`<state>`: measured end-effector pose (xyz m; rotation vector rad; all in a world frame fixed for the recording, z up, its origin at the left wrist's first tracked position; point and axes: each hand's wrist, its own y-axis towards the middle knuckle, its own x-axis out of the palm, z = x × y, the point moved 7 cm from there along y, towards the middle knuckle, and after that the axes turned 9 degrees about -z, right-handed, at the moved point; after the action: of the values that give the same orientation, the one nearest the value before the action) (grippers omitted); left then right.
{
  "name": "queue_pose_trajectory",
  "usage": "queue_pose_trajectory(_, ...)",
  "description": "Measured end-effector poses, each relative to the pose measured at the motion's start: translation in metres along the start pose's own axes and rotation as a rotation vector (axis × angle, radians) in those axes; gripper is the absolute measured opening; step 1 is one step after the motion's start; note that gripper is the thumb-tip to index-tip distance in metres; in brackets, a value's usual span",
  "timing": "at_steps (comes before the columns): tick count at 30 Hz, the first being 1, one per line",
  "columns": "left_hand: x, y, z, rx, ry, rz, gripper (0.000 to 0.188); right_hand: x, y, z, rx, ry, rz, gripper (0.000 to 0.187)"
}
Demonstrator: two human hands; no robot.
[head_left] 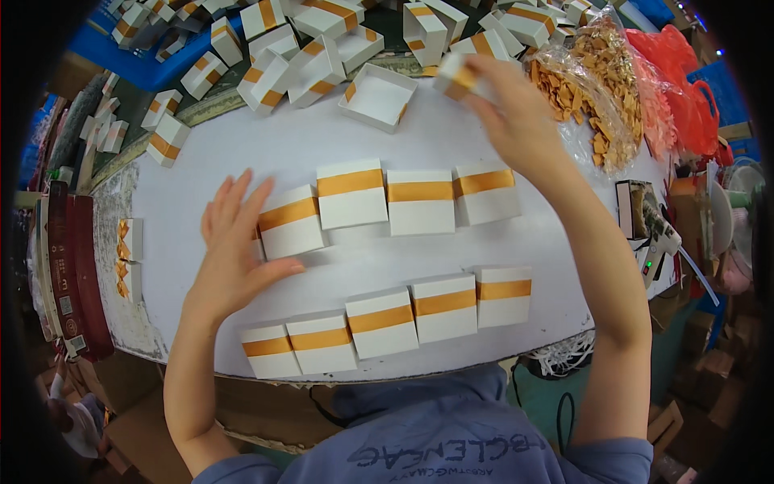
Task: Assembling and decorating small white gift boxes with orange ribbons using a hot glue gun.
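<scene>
My right hand [516,113], a little blurred by motion, grips a small white box [454,79] with a gold ribbon band at the far side of the table. At the left end of the farther row, my left hand [228,254] has its fingers spread, beside a white gold-banded box [292,223]; whether it touches that box I cannot tell. Several like boxes [421,211] continue that row to the right. A nearer row of several more banded boxes [381,324] lies along the table's front edge.
Many white boxes [317,71] heap up at the back, some in a blue basket [153,71]. Two boxes with gold bows [134,240] stand far left. To the right are a bag of gold ribbon pieces [601,97], a red plastic bag [685,68] and a glue gun [663,242].
</scene>
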<state>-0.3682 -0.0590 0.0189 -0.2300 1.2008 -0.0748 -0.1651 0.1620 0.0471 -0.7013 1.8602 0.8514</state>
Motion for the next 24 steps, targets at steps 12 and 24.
queue_pose_trajectory(12,0.066,-0.112,-0.012,-0.128,-0.341,-0.027,0.122,-0.024,-0.236,0.039,0.882,0.451,-0.367,0.026)
queue_pose_trajectory(24,0.001,0.01,0.027,0.121,0.227,0.05,0.087,0.05,0.01,-0.059,-0.411,-0.158,-0.074,0.028)
